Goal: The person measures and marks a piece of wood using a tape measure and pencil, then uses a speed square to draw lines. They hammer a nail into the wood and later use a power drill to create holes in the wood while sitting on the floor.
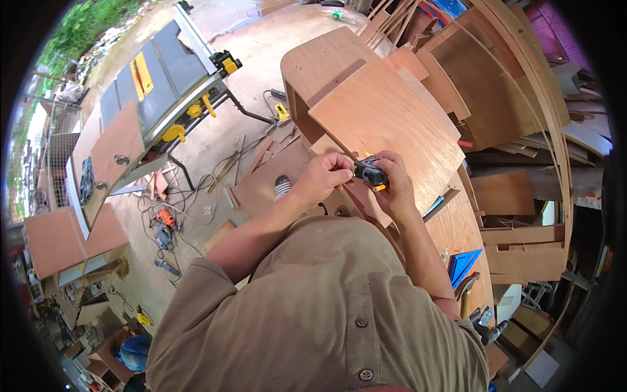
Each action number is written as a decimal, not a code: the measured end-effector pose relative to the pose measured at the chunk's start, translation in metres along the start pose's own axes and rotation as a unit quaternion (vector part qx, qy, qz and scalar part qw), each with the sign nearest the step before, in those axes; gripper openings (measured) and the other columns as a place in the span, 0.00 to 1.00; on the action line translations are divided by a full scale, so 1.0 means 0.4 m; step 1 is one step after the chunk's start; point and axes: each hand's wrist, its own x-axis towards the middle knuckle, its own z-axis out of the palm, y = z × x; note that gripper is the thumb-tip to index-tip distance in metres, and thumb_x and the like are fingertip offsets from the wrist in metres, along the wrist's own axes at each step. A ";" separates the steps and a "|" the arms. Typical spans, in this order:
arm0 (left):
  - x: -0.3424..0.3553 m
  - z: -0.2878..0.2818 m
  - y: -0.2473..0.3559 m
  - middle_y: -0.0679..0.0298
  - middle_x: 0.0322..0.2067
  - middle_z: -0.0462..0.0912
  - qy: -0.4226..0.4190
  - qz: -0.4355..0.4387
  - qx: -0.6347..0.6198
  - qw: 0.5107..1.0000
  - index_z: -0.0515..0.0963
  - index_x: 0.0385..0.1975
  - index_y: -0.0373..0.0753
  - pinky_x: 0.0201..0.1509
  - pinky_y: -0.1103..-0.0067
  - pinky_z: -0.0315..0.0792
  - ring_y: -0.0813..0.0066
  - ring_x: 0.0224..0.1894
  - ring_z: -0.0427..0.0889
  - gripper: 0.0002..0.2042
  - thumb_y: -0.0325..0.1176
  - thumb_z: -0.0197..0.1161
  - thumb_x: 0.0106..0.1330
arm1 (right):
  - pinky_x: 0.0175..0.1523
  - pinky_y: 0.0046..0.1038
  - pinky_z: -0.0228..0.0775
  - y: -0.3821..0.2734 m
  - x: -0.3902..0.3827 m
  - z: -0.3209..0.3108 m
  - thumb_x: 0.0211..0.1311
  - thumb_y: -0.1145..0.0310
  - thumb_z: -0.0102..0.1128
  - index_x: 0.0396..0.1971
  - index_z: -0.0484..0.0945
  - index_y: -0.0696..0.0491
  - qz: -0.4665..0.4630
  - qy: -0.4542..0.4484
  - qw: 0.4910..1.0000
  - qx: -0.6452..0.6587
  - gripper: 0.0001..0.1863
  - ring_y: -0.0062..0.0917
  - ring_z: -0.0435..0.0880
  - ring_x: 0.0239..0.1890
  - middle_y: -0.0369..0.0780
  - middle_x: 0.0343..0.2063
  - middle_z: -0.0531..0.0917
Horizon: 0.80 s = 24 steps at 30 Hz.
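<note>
In front of my chest, my right hand (396,185) is closed round a small black tape measure (371,172) with a yellow patch low on its case. The fingers of my left hand (324,175) pinch together at the left end of it. What lies between those fingertips is too small to make out. Just beyond both hands a light-brown plywood panel (392,111) rests at a slant on a wooden piece with rounded corners (321,51).
A table saw (153,72) stands at the far left. Power tools such as an orange-and-blue drill (164,227) lie among cables on the floor. To my right are a blue set square (462,265), a hammer (466,287) and stacked wood panels (509,98).
</note>
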 end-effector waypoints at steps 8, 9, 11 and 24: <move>0.079 -0.191 0.089 0.66 0.26 0.81 0.053 -0.038 0.093 0.994 0.78 0.30 0.38 0.31 0.80 0.73 0.80 0.29 0.82 0.08 0.35 0.66 0.66 | 0.42 0.39 0.80 0.059 0.198 -0.019 0.54 0.69 0.72 0.47 0.79 0.41 0.137 -0.128 0.967 -0.170 0.20 0.39 0.86 0.42 0.36 0.49 0.80; 0.091 -0.196 0.094 0.66 0.25 0.81 0.083 -0.012 0.183 0.980 0.78 0.28 0.38 0.31 0.78 0.73 0.79 0.28 0.82 0.09 0.36 0.66 0.65 | 0.42 0.39 0.80 0.071 0.223 -0.028 0.55 0.68 0.71 0.48 0.79 0.40 0.142 -0.157 0.958 -0.196 0.20 0.39 0.86 0.41 0.36 0.49 0.80; 0.110 -0.190 0.094 0.57 0.26 0.83 0.120 -0.009 0.336 0.934 0.79 0.28 0.33 0.35 0.70 0.74 0.67 0.30 0.83 0.13 0.39 0.65 0.62 | 0.41 0.39 0.79 0.096 0.267 -0.032 0.58 0.66 0.70 0.50 0.79 0.39 0.130 -0.200 0.940 -0.243 0.19 0.38 0.86 0.41 0.35 0.49 0.80; 0.168 -0.078 0.024 0.55 0.31 0.86 0.261 0.017 0.477 0.839 0.86 0.32 0.39 0.40 0.64 0.77 0.57 0.34 0.86 0.11 0.40 0.71 0.61 | 0.41 0.39 0.79 0.284 0.377 -0.037 0.62 0.66 0.65 0.50 0.78 0.36 -0.033 -0.276 0.930 -0.241 0.16 0.37 0.87 0.39 0.35 0.48 0.80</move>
